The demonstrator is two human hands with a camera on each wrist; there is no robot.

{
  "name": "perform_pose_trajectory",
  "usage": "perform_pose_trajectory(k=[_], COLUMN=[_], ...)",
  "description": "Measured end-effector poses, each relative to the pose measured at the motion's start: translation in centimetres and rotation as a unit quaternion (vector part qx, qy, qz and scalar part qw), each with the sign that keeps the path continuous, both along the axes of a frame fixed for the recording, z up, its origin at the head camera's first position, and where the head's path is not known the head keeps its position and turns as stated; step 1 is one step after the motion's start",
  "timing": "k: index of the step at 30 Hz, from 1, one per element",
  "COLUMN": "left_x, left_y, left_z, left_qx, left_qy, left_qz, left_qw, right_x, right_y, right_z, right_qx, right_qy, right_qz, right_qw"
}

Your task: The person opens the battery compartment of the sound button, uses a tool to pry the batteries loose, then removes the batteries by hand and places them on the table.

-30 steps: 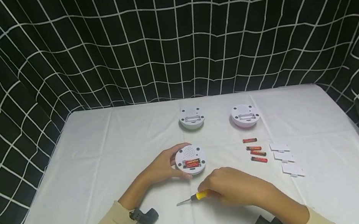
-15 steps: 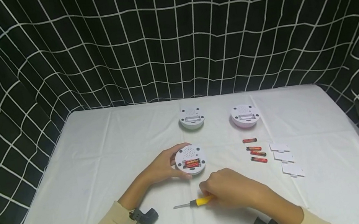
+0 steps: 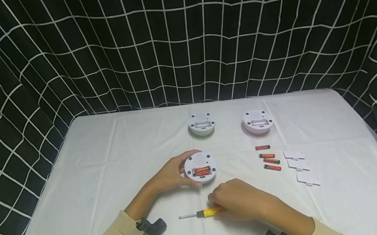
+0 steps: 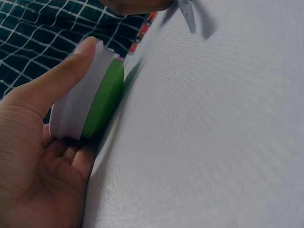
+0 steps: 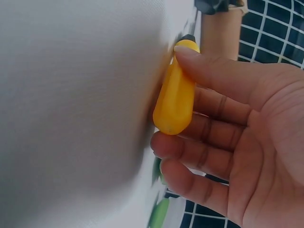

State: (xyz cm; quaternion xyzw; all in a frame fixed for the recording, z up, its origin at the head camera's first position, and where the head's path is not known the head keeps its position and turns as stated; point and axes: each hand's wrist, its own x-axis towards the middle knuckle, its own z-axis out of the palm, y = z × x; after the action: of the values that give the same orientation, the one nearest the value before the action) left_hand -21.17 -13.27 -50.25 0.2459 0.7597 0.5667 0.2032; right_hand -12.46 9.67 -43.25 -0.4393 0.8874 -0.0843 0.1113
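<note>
My left hand (image 3: pixel 173 174) grips a round white device (image 3: pixel 198 159) by its rim, thumb on the near side and fingers on the far side. Its underside faces up, with speaker holes, dark feet and an uncovered compartment holding red batteries (image 3: pixel 202 171). The left wrist view shows its green lower part (image 4: pixel 105 97) by the cloth. Nearer the front, my right hand (image 3: pixel 239 199) pinches a yellow-handled screwdriver (image 3: pixel 210 212) between thumb and fingers, low over the table, its shaft pointing left. In the right wrist view the yellow handle (image 5: pixel 175 99) lies against the fingers.
Two more round devices, one pale green (image 3: pixel 202 124) and one pinkish (image 3: pixel 257 122), lie upside down at the back with uncovered compartments. Several red batteries (image 3: pixel 271 160) and three white covers (image 3: pixel 298 164) lie to the right. Black netted cloth (image 3: pixel 184 37) surrounds the white table (image 3: pixel 112 145).
The screwdriver has turned level and its tip has shifted a little left and toward the front. My right hand has lowered slightly; my left hand and its device stay put.
</note>
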Motion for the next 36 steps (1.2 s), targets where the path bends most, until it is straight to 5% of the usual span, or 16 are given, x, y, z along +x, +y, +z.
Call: perform_pose_trajectory(k=[23, 36], left_x=[-0.1, -0.1], left_y=[0.0, -0.1], left_z=[-0.3, -0.4], left_qx=[0.005, 0.01], left_qy=[0.0, 0.003], left_qz=[-0.006, -0.006], left_qw=[1.0, 0.9999], right_x=[0.0, -1.1], right_y=[0.1, 1.2], right_z=[0.0, 2.3], right_qx=[-0.008, -0.103], right_qy=[0.006, 0.057], right_qz=[-0.004, -0.055], right_qw=[0.9999, 0.9915])
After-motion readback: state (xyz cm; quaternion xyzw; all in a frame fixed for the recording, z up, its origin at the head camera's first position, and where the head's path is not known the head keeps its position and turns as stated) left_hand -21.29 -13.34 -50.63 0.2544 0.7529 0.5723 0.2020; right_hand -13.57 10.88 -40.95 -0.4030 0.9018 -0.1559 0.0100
